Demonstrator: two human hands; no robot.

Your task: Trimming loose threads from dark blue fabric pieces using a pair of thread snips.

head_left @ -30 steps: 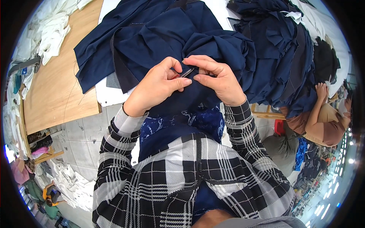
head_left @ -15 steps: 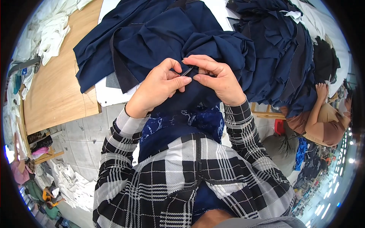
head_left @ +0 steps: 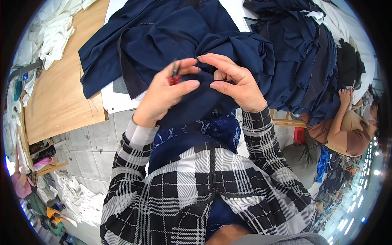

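Note:
Small thread snips (head_left: 174,76) with a red handle rest in my left hand (head_left: 161,92), tucked between palm and fingers. That hand's thumb and index finger are spread, their tips near my right hand. My right hand (head_left: 241,83) has its index finger stretched out. Its lower fingers curl toward the thumb over a dark fold of navy fabric (head_left: 194,104), whose gripped part is mostly hidden. A thin thread seems to run by the index fingertip, too fine to make out surely. Below the hands, the fabric hangs over my lap.
More navy cloth (head_left: 163,45) is heaped across the white-topped table, with a larger pile (head_left: 298,61) at right. At left stands a wooden tabletop (head_left: 61,102) with white garments (head_left: 57,41). A co-worker's arm (head_left: 343,114) reaches in at far right, above a grey sack (head_left: 302,157).
My left hand has opened its pinch and turned, drawing the snips back from between the hands, so the red handle now shows. My right index finger has lifted slightly away from the thumb.

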